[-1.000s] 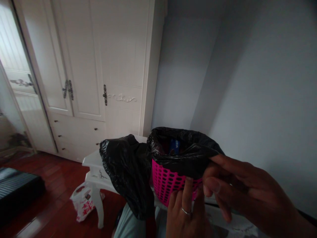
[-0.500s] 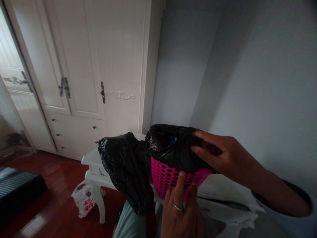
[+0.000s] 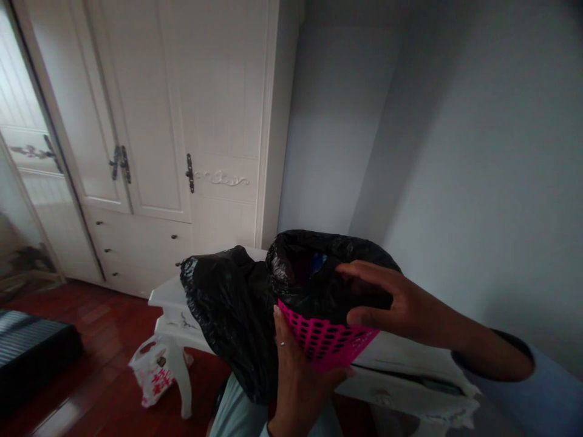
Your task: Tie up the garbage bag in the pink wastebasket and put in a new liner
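A pink perforated plastic basket [image 3: 324,343] is lined with a black garbage bag [image 3: 337,243], whose edge is folded over the rim. Something blue [image 3: 319,261] shows inside, too dark to name. My left hand [image 3: 298,376], a ring on one finger, grips the basket from below, fingers along its left side and thumb under its front. At the rim's right side, my right hand [image 3: 387,297] holds the liner, fingers over the opening and thumb on the outside. Another black plastic bag [image 3: 232,303] drapes over the table edge to the left of the basket.
A white table [image 3: 166,297] with curved legs stands before me, its drawer front [image 3: 396,388] at the right. Under its left end sits a white and red plastic bag [image 3: 152,373]. Behind is a white wardrobe [image 3: 218,121]. At left lies a dark ridged object [image 3: 39,340].
My left hand has shifted from the basket's front to its left side and underside, and the basket has tilted slightly. My right hand has moved a little left and down along the rim.
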`<state>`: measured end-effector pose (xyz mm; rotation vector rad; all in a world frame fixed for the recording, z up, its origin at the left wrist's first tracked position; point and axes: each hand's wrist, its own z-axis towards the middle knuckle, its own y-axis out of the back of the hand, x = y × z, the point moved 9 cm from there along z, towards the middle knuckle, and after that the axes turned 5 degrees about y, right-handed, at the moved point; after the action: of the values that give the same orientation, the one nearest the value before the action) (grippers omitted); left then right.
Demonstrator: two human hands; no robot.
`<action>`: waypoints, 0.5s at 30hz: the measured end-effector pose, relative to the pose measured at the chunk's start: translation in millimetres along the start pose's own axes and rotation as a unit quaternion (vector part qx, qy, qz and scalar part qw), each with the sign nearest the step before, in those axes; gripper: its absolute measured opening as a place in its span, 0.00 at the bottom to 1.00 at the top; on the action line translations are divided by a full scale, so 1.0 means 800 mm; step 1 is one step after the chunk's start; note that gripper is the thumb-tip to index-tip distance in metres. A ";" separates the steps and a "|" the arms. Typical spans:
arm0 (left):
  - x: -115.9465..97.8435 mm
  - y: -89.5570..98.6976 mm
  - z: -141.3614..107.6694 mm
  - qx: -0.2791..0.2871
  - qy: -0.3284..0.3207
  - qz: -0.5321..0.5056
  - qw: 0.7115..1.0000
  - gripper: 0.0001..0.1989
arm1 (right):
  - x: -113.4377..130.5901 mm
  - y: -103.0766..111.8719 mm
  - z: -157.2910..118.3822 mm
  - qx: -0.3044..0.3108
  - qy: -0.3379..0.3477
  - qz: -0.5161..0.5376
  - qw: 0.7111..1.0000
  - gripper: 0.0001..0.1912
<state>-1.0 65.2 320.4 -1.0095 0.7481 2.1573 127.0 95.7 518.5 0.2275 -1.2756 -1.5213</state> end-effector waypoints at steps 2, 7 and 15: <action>0.014 -0.008 0.002 0.018 0.050 -0.027 0.998 0.76 | -0.001 0.003 0.002 -0.040 0.000 0.026 0.999 0.31; 0.024 -0.015 0.011 0.024 0.094 -0.037 0.995 0.75 | -0.001 0.020 -0.002 -0.151 0.018 0.081 0.985 0.23; 0.035 -0.017 0.018 0.019 0.114 -0.043 0.992 0.75 | 0.017 0.051 0.003 -0.255 0.098 0.133 0.953 0.27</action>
<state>-10.9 92.4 302.6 -1.2594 0.8334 1.9679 143.8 92.6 558.1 -0.1239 -0.6911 -1.4963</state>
